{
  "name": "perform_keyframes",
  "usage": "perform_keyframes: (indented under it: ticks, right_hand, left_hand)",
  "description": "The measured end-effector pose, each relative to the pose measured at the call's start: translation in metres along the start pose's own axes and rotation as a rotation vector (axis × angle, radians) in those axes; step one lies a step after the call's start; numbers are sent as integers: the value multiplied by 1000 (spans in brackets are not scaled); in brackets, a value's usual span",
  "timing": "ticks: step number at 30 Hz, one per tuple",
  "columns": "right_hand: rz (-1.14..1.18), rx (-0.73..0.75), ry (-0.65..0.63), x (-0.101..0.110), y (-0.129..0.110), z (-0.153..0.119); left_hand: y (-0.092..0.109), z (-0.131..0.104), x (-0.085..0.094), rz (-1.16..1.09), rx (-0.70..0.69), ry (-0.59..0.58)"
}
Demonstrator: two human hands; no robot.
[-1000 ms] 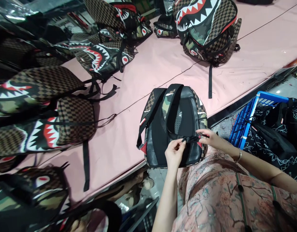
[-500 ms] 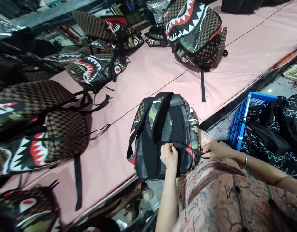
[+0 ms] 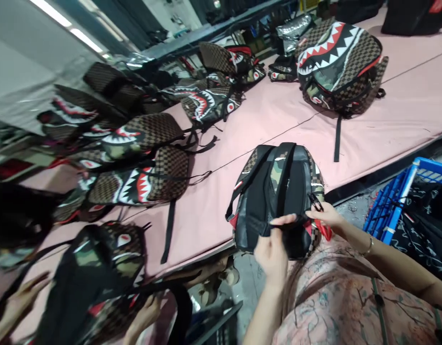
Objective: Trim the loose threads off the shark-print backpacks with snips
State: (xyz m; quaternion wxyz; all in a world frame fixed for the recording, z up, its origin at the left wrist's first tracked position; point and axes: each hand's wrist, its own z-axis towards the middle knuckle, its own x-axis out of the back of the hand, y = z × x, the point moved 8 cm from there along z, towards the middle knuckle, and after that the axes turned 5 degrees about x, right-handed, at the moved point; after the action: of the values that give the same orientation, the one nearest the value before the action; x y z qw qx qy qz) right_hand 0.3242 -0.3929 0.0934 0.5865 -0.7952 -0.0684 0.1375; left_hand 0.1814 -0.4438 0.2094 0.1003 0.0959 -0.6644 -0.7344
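A backpack (image 3: 264, 191) with black padded back panel, camouflage and brown check sides stands at the table's near edge, back towards me. My left hand (image 3: 273, 247) is closed at the lower end of its black shoulder strap (image 3: 286, 182), index finger stretched along it. By the backpack's right side, my right hand (image 3: 326, 215) is closed around a small item with a red part (image 3: 325, 231) below the fingers and dark prongs above; its kind is unclear. A red tab shows at each lower corner of the backpack.
Shark-mouth backpacks (image 3: 163, 129) lie heaped on the left of the pink-covered table (image 3: 221, 191); another backpack (image 3: 339, 62) sits further back. At lower left, a co-worker's hands (image 3: 147, 314) are at a backpack (image 3: 80, 273). A blue crate (image 3: 389, 206) with black bags stands at right.
My view has swung left, bringing the co-worker's hands into sight. The strap stretched between my hands is no longer drawn out sideways. A red part now shows at my right hand.
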Motion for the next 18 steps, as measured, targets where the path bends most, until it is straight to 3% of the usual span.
perform_keyframes:
  ticks: [2, 6, 11, 15, 18]
  right_hand:
    - [-138, 43, -14, 1, 7, -8]
    - [-409, 138, -41, 6, 7, -26]
    - [-555, 355, 113, 18, -43, -42]
    - [-643, 643, 51, -6, -91, -51]
    - [-737, 790, 27, -26, -110, -54]
  left_hand:
    - [-6, 8, 25, -237, 204, 167]
    - [-24, 10, 21, -430, 479, 33]
    - [-32, -2, 4, -403, 560, -94]
    - [-29, -8, -3, -303, 561, -130]
    - [-26, -9, -7, -239, 545, -161]
